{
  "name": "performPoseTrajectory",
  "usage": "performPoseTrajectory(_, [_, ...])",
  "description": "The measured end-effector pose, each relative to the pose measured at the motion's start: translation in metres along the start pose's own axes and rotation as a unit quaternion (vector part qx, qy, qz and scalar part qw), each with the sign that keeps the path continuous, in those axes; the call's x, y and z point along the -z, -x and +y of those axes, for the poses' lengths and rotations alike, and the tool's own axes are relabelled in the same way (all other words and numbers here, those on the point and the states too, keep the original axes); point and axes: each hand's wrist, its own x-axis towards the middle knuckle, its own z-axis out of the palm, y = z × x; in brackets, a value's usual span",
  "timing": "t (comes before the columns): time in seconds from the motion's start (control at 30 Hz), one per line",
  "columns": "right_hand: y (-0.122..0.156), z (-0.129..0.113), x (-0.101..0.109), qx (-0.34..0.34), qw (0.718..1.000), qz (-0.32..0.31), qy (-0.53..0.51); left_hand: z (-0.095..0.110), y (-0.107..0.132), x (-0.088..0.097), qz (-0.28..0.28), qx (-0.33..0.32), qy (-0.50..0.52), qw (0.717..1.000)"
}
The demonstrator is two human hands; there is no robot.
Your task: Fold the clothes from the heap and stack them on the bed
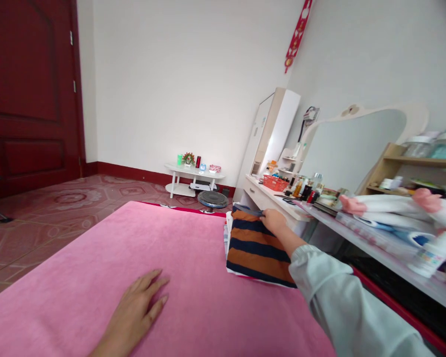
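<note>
A folded garment with brown and navy stripes (258,248) lies on top of a small pile of folded clothes (226,238), at the right side of a pink bed cover (163,238). My right hand (275,221) reaches to its far edge, fingers closed on the dark fabric there; the fingertips are partly hidden. Over the pink cover at lower left is my left hand (137,307), palm down, fingers spread and holding nothing. Whether it rests on the cover or hovers just above, I cannot tell.
Along the right stands a white dressing table with a mirror (357,148), a red basket (275,183) and several bottles. Nearer is a cluttered shelf with a white bottle (433,254). Beyond the bed are a round stool (212,199) and a low white table (182,189).
</note>
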Motion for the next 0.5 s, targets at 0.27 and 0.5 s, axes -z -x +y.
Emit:
performPoseTrajectory(0.27, [0.091,-0.147,0.079,0.320,0.902,0.034,-0.289,0.046,-0.020,0.074,0.193,0.084,0.273,0.939])
performPoseTrajectory(0.5, [0.210,-0.197,0.067,0.520,0.750,-0.153,-0.379,0.041,-0.022,0.151,-0.109,0.043,0.258,0.959])
